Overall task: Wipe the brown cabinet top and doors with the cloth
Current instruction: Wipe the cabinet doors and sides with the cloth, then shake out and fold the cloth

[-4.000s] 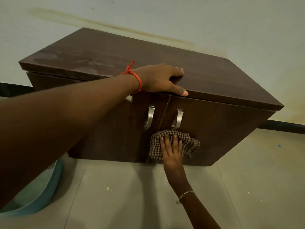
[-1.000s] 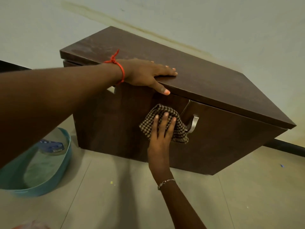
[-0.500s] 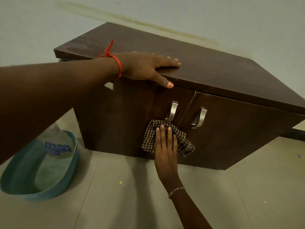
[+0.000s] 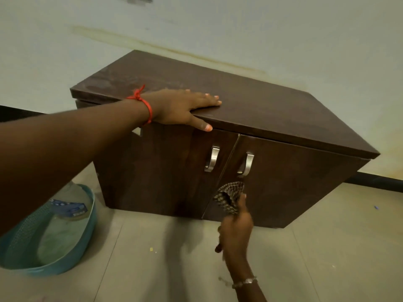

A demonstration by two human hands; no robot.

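While wiping goes on: a person leans over a low brown wood-laminate cabinet (image 4: 218,131) that stands on a pale tiled floor (image 4: 305,258) against the wall.
Left hand: the left hand (image 4: 181,107) lies flat and spread on the front edge of the cabinet top, thumb hooked over the edge, holding nothing; a red thread band circles the wrist.
Right hand: the right hand (image 4: 236,229), blurred, is closed around a bunched brown-and-cream checked cloth (image 4: 230,197), at the lower edge of the doors, close to the seam where they meet.
Progress: by my reading the doors are in hand; the top shows dull, streaky patches near its left rear corner, so it may need another pass.
Materials: smooth dark veneer, two curved brushed-metal handles (image 4: 229,162), soft woven cloth.
Nearby: a teal mesh plastic basket (image 4: 91,219) on the floor off the cabinet's left corner.
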